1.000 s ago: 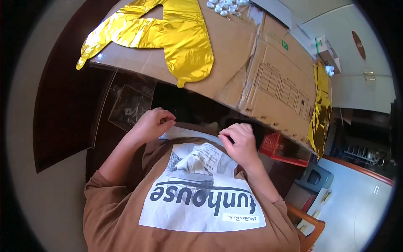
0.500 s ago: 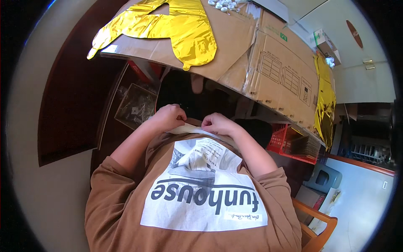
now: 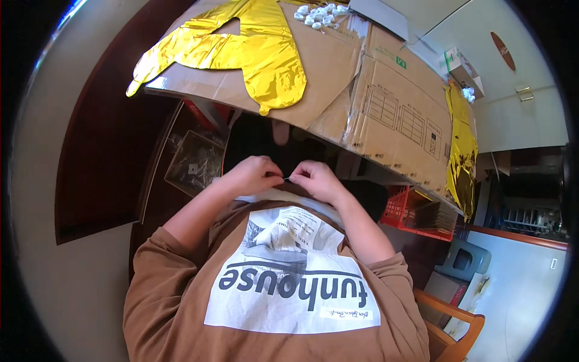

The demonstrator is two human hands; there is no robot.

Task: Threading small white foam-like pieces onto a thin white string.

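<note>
Tiny thin thing [image 3: 286, 178] pinched between both hands, just above the shirt hem, in front of the tummy. Too small to tell what it is; looks like a short thread or strip. Long axis runs left to right, one end at each hand, about level.

Left hand [image 3: 256, 175] curled nearly shut, thumb & finger tips pressed on the left end. Right hand [image 3: 316, 180] same: curled, tips nipped on the right end. Hands almost touching, knuckles up.

Below the hands: brown shirt [image 3: 181, 301] w/ big white print patch [image 3: 289, 271], forearms coming up from both sides.

Above the hands: dark gap under a table topped w/ flat cardboard [image 3: 338, 66]. Gold foil balloon [image 3: 253, 48] lying flat on the cardboard, well apart from the hands. Small white bits [image 3: 319, 13] near the far edge. More gold foil [image 3: 461, 145] hanging off the right end. Red crate [image 3: 416, 208] under the table at right, wooden chair [image 3: 458, 320] at lower right.
</note>
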